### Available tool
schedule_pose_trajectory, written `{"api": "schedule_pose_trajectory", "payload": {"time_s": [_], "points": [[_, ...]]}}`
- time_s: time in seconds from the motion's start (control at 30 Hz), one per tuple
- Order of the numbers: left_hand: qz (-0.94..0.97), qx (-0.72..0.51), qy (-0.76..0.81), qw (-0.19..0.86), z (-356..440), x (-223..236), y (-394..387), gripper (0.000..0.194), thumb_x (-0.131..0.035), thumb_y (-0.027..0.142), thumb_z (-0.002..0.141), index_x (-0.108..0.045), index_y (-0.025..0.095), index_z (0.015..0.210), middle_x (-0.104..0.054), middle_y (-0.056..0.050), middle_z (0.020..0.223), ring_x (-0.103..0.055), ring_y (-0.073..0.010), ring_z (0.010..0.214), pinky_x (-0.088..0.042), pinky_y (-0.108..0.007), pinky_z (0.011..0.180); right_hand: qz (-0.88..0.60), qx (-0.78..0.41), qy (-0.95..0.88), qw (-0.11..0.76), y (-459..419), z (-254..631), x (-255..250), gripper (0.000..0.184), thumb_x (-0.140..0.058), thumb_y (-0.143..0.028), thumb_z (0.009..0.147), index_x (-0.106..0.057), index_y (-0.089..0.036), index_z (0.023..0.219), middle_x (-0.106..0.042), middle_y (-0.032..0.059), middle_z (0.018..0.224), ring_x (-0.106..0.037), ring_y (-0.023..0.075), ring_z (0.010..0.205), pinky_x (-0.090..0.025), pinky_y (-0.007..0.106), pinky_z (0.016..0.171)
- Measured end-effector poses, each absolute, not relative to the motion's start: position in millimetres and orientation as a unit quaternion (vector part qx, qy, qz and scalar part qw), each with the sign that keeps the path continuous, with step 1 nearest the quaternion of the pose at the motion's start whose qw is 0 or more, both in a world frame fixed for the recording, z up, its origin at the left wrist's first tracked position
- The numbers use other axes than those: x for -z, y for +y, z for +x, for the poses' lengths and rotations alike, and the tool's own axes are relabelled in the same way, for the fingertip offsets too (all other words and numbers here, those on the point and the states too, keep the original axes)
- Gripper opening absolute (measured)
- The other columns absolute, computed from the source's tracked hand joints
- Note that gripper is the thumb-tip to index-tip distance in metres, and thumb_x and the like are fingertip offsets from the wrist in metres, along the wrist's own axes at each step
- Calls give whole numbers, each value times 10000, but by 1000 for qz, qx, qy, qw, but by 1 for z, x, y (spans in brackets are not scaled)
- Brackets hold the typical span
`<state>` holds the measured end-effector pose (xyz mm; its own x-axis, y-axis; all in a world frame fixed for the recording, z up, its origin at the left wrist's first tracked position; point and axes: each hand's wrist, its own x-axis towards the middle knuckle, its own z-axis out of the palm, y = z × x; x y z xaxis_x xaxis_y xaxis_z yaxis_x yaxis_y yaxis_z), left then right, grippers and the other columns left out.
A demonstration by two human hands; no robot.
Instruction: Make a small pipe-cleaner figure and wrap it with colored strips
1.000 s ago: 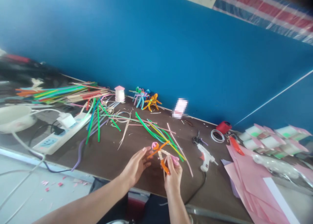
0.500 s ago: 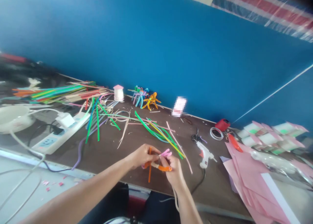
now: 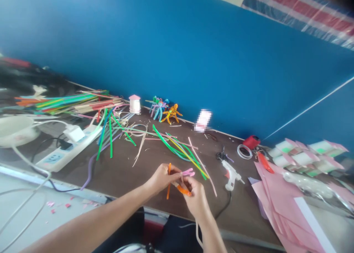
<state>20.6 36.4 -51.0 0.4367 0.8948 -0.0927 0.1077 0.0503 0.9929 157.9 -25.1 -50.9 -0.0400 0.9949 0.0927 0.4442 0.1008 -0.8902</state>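
Just above the table's near edge, my left hand (image 3: 162, 178) pinches a piece of pipe-cleaner work. An upright orange pipe cleaner (image 3: 168, 192) passes by its fingertips. My right hand (image 3: 197, 194) is closed on the other side of the same work, its fingertips almost meeting the left ones. Pink pipe-cleaner loops (image 3: 188, 172) stick out above the right fingers, and a bent orange pipe cleaner (image 3: 183, 190) lies against them. A pale strand (image 3: 197, 234) hangs below the right wrist. How the pieces join is hidden by the fingers.
Loose green and yellow pipe cleaners (image 3: 177, 150) lie beyond my hands. A glue gun (image 3: 232, 175) and scissors (image 3: 222, 154) are to the right, near pink sheets (image 3: 276, 205). At left stand a power strip (image 3: 66, 150) and a pipe-cleaner pile (image 3: 69, 104). Small pipe-cleaner figures (image 3: 171, 114) stand by the wall.
The bent orange piece has turned downward and moved left, closer to the upright one. My right fingers have curled further around the work. Both hands remain in nearly the same place.
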Motion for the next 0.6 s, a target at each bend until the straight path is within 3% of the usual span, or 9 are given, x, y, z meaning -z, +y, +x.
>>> {"api": "schedule_pose_trajectory", "payload": {"time_s": [0.17, 0.3, 0.43, 0.6], "points": [[706, -312, 463, 435, 17, 56, 38, 194, -519, 252, 706, -689, 160, 695, -617, 5, 604, -547, -126, 590, -375, -195, 551, -638, -176, -702, 262, -33, 157, 36, 289, -467, -44, 690, -633, -178, 885, -680, 51, 818, -625, 185, 746, -433, 249, 678], [770, -266, 455, 360, 11, 49, 37, 174, -525, 230, 704, -694, 189, 702, -612, 8, 647, -544, -114, 594, -352, -186, 547, -628, -100, -747, 194, -31, 162, 13, 271, -476, -53, 720, -636, -209, 873, -661, 38, 823, -613, 172, 751, -412, 230, 651], [813, -233, 370, 384, 5, 38, 39, 164, -552, 239, 716, -704, 190, 754, -632, -5, 674, -557, -120, 621, -369, -184, 570, -601, -126, -763, 199, -22, 174, -6, 173, -490, -177, 803, -651, -226, 761, -634, 9, 754, -592, 133, 690, -392, 203, 626], [782, -244, 307, 484, 1, 34, 40, 155, -599, 274, 707, -697, 158, 738, -637, -15, 654, -553, -120, 611, -398, -195, 573, -585, -274, -716, 263, -7, 184, 0, 154, -525, -176, 757, -669, -202, 709, -636, -1, 717, -580, 118, 646, -406, 189, 592]]}}
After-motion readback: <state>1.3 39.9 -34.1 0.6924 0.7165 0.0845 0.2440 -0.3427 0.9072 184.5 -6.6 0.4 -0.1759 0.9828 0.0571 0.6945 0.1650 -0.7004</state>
